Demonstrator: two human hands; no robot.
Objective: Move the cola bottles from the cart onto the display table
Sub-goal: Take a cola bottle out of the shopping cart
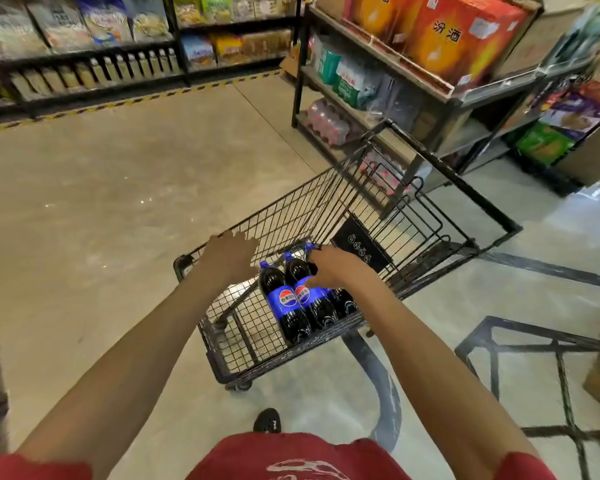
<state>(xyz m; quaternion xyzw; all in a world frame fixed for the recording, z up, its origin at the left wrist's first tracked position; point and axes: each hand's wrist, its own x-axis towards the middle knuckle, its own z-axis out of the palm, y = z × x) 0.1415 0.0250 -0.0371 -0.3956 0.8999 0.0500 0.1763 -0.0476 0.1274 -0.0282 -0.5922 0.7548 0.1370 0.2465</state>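
Shop shelves (388, 84) flanked the cart (291, 209); left hand (230, 252) gripped its rim, right hand (331, 268) curled on the cola bottles (291, 306); one, heavy and neck-held, might slip.

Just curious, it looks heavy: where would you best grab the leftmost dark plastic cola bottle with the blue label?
Probably by its narrow neck, just under the blue cap, coming from above: the dark cola bottle stands cap-up in the black wire cart, with a second bottle tight beside it.
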